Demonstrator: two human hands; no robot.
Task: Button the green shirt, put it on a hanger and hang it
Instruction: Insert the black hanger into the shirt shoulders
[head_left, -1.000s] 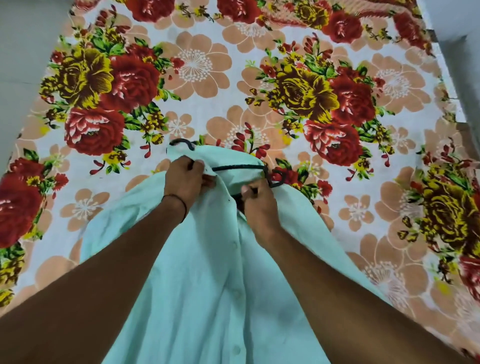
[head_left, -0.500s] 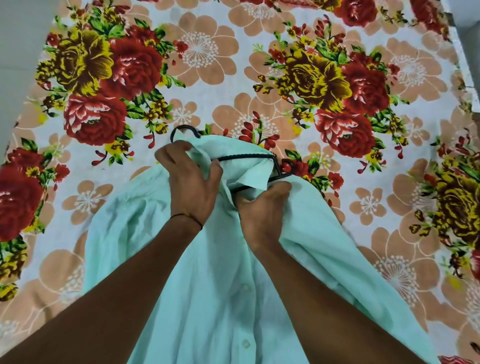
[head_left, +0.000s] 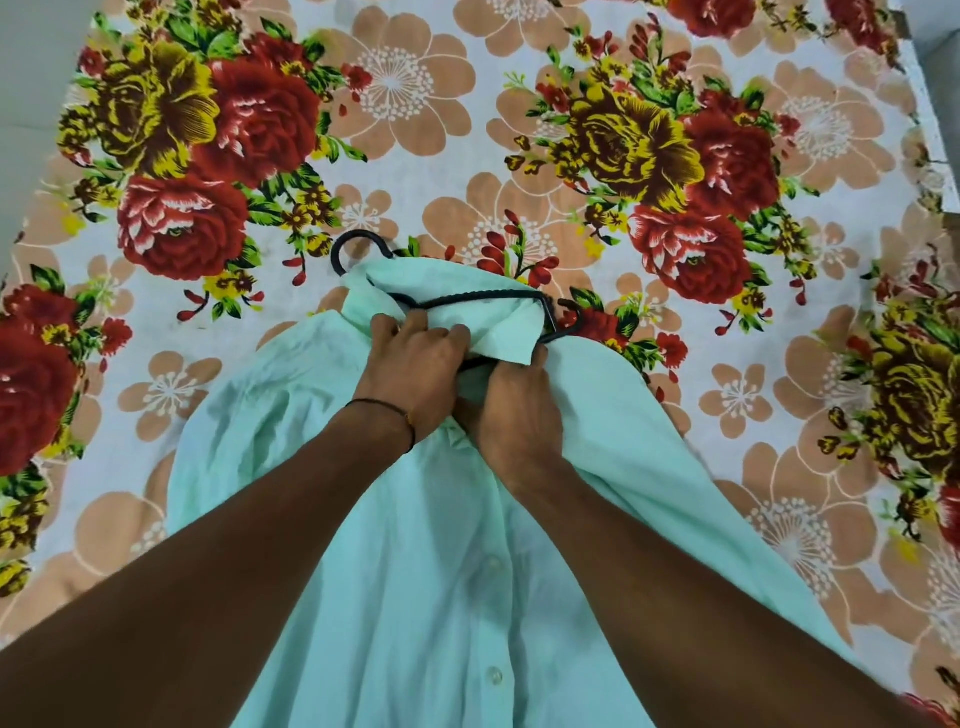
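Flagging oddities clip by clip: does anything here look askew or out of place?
Yes: the black hanger sits crooked in the green shirt; one end pokes out of the neck opening beside the collar.

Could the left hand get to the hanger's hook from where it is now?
Probably yes. The hanger's hook lies bare on the floral sheet just past the collar, nothing over it. But the left hand grips the green shirt there and would have to let go first.

Most of the black hanger (head_left: 470, 299) (hook aside) under the green shirt (head_left: 441, 597), hem off-frame.
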